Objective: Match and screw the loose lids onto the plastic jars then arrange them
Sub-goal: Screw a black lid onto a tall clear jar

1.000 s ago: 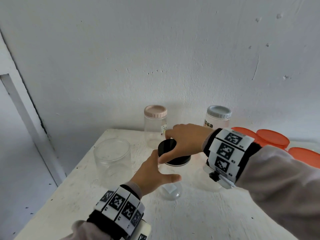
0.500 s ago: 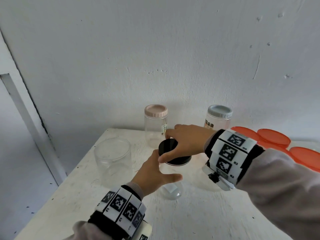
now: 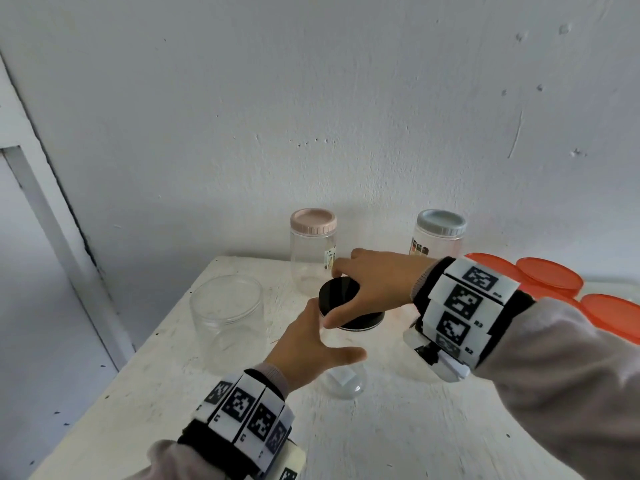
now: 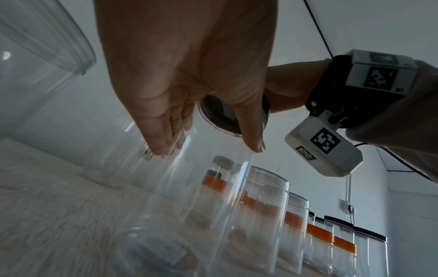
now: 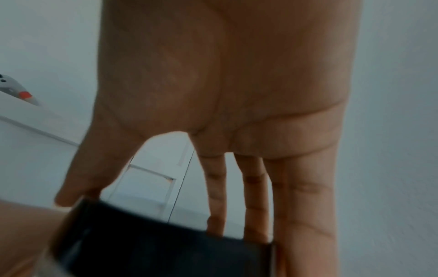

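A clear plastic jar (image 3: 343,379) stands upright on the white table (image 3: 398,427), near its middle. My left hand (image 3: 322,337) holds the jar's side, thumb on the near face and fingers behind. A black lid (image 3: 360,318) sits on the jar's mouth. My right hand (image 3: 334,296) grips that lid from above, thumb at the front and fingers at the back. From below, the left wrist view shows my left hand (image 4: 208,148) straddling the jar (image 4: 201,187) under the lid (image 4: 218,116). The right wrist view is blurred, with fingertips on the lid (image 5: 166,249).
A wide lidless clear jar (image 3: 225,317) stands to the left. By the wall stand a pink-lidded jar (image 3: 313,251) and a grey-lidded jar (image 3: 440,237). Orange-lidded jars (image 3: 550,278) crowd the right. Another clear jar (image 3: 412,368) sits under my right wrist. The table's left edge is close.
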Demonstrator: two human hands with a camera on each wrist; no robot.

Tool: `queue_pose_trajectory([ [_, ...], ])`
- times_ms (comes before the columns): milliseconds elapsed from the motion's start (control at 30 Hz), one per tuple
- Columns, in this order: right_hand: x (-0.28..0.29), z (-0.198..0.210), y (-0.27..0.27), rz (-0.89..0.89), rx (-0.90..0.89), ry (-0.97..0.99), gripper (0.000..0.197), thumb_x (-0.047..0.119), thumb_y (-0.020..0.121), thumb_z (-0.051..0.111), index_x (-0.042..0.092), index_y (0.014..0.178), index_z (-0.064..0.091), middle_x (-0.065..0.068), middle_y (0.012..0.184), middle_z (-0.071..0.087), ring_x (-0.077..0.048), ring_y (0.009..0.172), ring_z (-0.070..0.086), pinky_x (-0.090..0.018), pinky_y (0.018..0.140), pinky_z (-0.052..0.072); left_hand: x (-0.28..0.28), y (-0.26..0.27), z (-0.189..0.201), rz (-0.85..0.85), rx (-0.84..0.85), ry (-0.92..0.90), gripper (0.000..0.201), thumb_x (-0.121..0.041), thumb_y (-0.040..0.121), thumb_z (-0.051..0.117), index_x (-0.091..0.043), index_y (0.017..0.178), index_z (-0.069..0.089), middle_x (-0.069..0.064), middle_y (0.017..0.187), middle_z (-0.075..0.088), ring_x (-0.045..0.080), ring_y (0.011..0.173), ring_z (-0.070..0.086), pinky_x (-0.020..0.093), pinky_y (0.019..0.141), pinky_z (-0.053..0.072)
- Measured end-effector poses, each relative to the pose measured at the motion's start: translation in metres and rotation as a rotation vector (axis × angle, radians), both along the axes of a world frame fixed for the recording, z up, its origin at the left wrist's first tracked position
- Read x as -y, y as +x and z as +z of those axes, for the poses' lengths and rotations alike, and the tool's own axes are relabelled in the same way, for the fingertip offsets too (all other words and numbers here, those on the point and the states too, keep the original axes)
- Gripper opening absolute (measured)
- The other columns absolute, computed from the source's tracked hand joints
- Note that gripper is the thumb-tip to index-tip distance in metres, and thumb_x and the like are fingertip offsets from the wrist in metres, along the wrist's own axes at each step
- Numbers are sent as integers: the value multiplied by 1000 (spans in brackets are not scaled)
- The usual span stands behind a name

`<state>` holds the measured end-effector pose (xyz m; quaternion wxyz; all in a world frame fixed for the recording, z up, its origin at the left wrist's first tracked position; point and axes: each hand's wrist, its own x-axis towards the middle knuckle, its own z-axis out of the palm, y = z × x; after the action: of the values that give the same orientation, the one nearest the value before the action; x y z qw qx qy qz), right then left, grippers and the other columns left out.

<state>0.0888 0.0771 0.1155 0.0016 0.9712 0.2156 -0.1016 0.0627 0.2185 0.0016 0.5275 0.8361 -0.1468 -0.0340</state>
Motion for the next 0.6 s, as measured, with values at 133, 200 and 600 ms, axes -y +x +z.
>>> queue_pose_trajectory([
  [133, 4, 8, -1, 33, -153, 42, 85, 58, 70, 73, 41, 140, 30, 14, 124, 37, -10, 111, 41, -32, 92, 43, 0, 1, -1, 12, 0, 4, 79, -38, 68, 83, -31, 131, 36, -16, 126, 52, 5, 117, 48, 23, 96, 38],
  [200, 4, 11, -1, 77, -187, 52, 81, 47, 72, 77, 45, 139, 32, 14, 128, 36, -11, 119, 39, -35, 99, 42, 0, 1, -2, 15, -3, 4, 78, -38, 68, 83, -34, 129, 35, -16, 126, 51, 6, 117, 47, 22, 96, 37],
  [600, 0, 1, -1, 28, -59, 39, 77, 69, 71, 64, 37, 136, 38, 12, 114, 40, -12, 104, 44, -28, 80, 42, 0, 1, -2, 2, -9, -10, 80, -38, 67, 83, -32, 132, 37, -18, 127, 51, 4, 120, 47, 24, 99, 38],
])
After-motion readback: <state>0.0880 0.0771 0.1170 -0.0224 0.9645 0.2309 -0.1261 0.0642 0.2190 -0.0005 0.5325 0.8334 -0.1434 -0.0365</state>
